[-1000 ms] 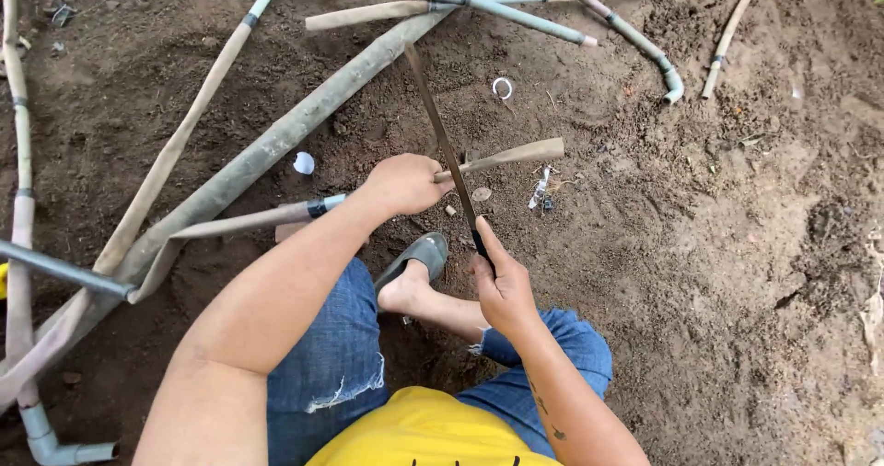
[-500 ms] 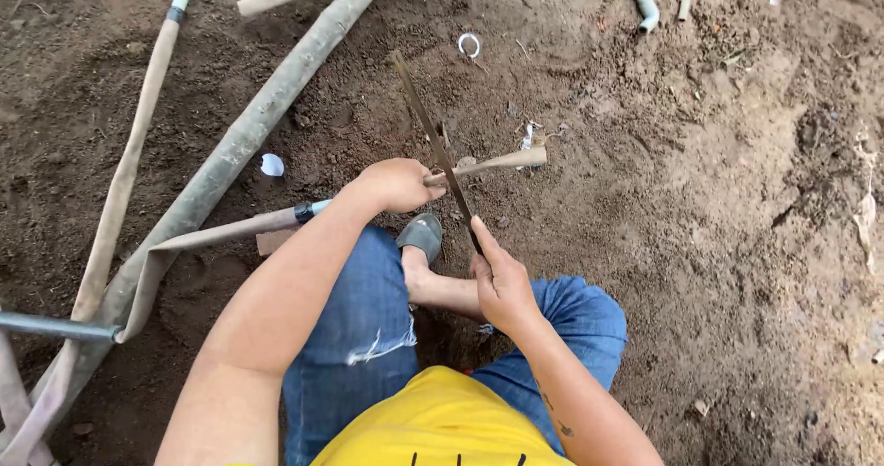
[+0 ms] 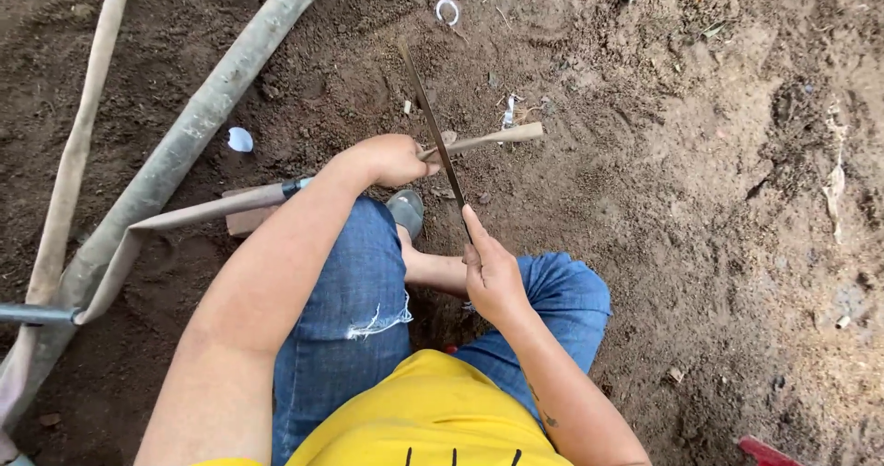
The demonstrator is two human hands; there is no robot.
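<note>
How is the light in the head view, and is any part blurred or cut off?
Head view: soft, even daylight, no glare, only faint shadows on the soil. The left hand on the thin pipe and the right hand holding the saw blade look sharp. The thick pipe runs out of frame.

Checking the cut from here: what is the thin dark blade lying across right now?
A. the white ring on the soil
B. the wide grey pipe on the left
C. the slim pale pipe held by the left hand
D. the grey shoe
C: the thin dark blade, gripped by the right hand, crosses the slim pale pipe right beside the left hand that pins it.
</note>
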